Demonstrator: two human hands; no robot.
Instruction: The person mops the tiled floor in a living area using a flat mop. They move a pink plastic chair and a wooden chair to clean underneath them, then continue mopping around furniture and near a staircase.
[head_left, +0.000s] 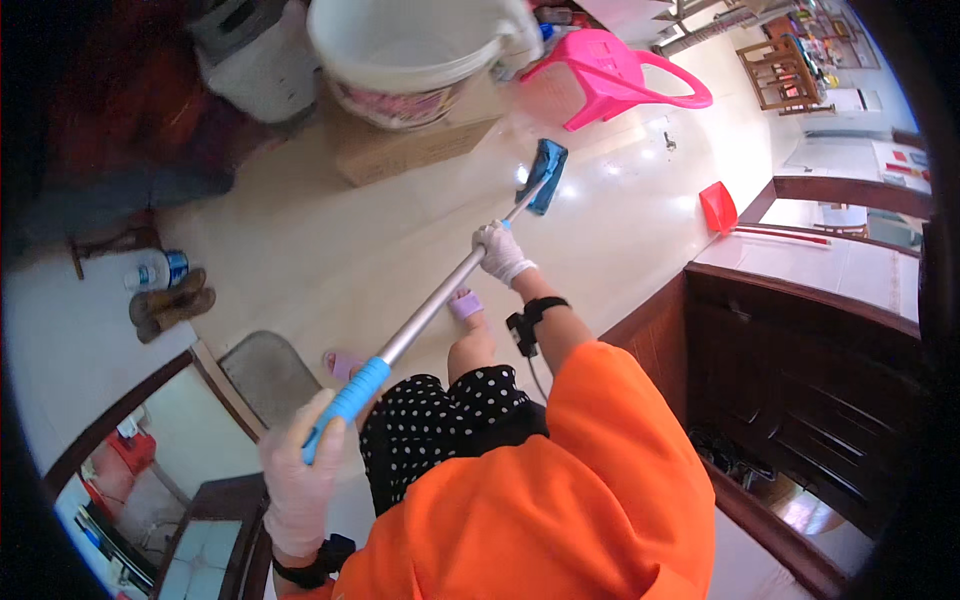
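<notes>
A flat mop with a metal pole (431, 307) runs slantwise across the view. My left hand (296, 469), in a thin whitish glove, grips the blue ribbed handle (360, 386) at the pole's near end. Farther along, my right hand (504, 251), gloved as well, wraps around the pole close to a blue collar. The dark blue mop head (542, 176) lies on the shiny cream tiled floor (360, 262), just short of a pink plastic stool (600, 79).
A white bucket (412, 45) stands on a cardboard box (420, 150). A red dustpan (718, 208) leans at right, near dark wooden panels (795, 375). At left are brown shoes (169, 304), a plastic bottle (157, 270) and a grey mat (270, 375) by a doorway.
</notes>
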